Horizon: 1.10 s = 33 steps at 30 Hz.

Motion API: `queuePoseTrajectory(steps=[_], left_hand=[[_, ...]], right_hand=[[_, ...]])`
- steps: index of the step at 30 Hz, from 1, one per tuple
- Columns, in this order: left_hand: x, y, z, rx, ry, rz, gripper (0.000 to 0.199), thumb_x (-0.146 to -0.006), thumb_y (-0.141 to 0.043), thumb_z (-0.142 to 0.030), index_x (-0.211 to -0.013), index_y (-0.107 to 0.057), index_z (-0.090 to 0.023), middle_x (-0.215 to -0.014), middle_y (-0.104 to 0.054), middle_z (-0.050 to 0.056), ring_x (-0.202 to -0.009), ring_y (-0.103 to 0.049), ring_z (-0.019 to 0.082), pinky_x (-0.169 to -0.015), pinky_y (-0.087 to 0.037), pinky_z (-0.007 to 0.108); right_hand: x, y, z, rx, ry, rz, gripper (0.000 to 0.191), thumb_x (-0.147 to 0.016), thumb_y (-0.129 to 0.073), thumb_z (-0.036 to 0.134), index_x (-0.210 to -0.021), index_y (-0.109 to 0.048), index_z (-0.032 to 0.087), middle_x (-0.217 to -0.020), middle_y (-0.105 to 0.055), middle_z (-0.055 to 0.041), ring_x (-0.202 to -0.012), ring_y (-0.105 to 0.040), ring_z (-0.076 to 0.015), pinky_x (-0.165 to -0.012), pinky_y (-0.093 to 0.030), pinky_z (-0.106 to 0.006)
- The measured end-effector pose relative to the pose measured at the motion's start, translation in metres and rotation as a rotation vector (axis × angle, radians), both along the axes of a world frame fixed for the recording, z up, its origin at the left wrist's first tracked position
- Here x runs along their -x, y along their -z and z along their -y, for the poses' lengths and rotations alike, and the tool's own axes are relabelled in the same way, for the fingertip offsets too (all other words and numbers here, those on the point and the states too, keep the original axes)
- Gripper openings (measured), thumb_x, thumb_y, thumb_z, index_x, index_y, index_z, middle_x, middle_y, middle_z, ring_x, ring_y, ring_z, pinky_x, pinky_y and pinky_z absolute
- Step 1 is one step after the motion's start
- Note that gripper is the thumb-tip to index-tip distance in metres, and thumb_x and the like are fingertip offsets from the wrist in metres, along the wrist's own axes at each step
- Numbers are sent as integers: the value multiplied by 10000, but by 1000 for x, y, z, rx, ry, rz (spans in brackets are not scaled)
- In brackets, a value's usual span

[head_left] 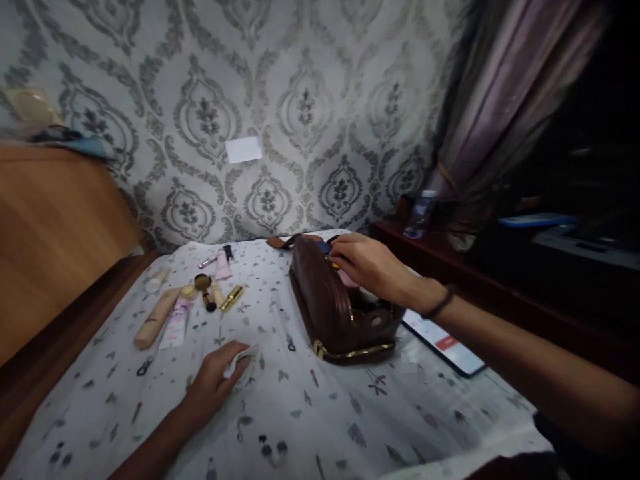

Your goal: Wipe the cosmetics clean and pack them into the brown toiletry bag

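A brown zippered bag (323, 297) stands open on the patterned white cloth (300, 413). My right hand (373, 263) reaches into its top from the right, fingers bent down among the contents; what the fingertips grip, if anything, is hidden. Pink and dark items show inside the bag. My left hand (220, 373) rests low on the cloth, left of the bag, its fingers closed on a crumpled white tissue (241, 360). Further left lie a beige tube (156, 320), a white and pink tube (176, 323), a gold lipstick (232, 298) and a pink tube (223, 265).
A phone (450, 343) with a lit screen lies right of the bag, under my right forearm. A plastic bottle (420, 215) stands on a dark red ledge (440, 257) at the right. A wooden panel (60, 220) rises at the left, and a patterned wall (305, 113) is behind.
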State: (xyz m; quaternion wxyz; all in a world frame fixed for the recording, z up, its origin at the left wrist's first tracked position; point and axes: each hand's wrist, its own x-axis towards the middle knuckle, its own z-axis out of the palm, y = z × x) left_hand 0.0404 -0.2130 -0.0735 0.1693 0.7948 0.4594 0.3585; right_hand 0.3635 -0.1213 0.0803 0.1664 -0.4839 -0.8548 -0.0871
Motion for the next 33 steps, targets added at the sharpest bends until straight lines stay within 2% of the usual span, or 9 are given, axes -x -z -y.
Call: queuePoseTrajectory(steps=[3, 8, 11, 14, 18, 22, 27, 30, 33], left_hand=[[-1, -3, 1, 49, 35, -2, 297, -990, -453, -389, -940, -670, -193, -892, -730, 66, -820, -685, 182, -742, -539, 266], [-3, -7, 2, 85, 30, 31, 314, -993, -435, -419, -934, -644, -192, -876, -705, 66, -812, -650, 187, -765, -514, 285], [-2, -6, 1, 81, -36, 25, 331, -989, -423, -433, -912, -632, -188, -843, -689, 56, -782, -637, 185, -750, -509, 286], [4, -6, -2, 69, -127, 0, 318, -989, -415, -405, -904, -631, -188, -812, -680, 44, -756, -633, 183, -736, -514, 288], [30, -16, -16, -27, -189, -60, 288, -976, -411, -288, -1100, -651, -189, -1068, -707, 88, -1002, -651, 222, -914, -512, 338], [65, -42, -53, -117, -229, -266, 378, -905, -404, -121, -1156, -671, -211, -1126, -668, 78, -1105, -602, 230, -973, -484, 358], [81, -69, -133, -54, -525, -571, 299, -896, -457, -129, -1056, -705, -182, -1038, -640, 85, -973, -615, 216, -924, -491, 337], [71, -68, -178, -31, -588, -617, 286, -940, -465, -228, -1077, -698, -133, -1077, -631, 136, -1018, -602, 250, -922, -490, 361], [56, -55, -211, -4, -627, -669, 343, -955, -478, -331, -1085, -690, -95, -1219, -593, 201, -1169, -549, 311, -950, -479, 390]], right_hand=[[31, 16, 22, -99, -135, -190, 237, -973, -485, 226, -823, -657, 164, -968, -678, -117, -934, -611, -226, -842, -444, -324], [96, 76, 41, 94, -376, -347, 283, -945, -552, 277, -676, -536, 192, -742, -605, -42, -722, -554, -164, -661, -396, -275], [133, 114, 32, 287, -317, -495, 382, -898, -579, 296, -570, -409, 197, -616, -510, 6, -613, -468, -133, -600, -337, -266], [158, 140, 16, 516, -242, -720, 412, -884, -516, 349, -527, -368, 205, -525, -405, 36, -535, -391, -115, -557, -309, -255], [170, 159, 6, 649, -188, -929, 397, -845, -475, 413, -515, -389, 211, -513, -397, 30, -518, -372, -116, -524, -300, -251], [167, 166, 15, 647, -255, -917, 399, -834, -481, 457, -535, -381, 212, -538, -369, 33, -541, -356, -117, -531, -282, -254], [166, 164, 22, 680, -282, -882, 393, -840, -470, 455, -544, -375, 215, -542, -364, 32, -548, -351, -120, -524, -280, -249], [167, 164, 20, 688, -278, -869, 380, -843, -471, 431, -546, -380, 213, -545, -379, 28, -553, -361, -121, -522, -275, -247], [167, 166, 19, 684, -264, -859, 362, -835, -490, 389, -544, -373, 208, -544, -375, 34, -551, -357, -113, -527, -264, -241]])
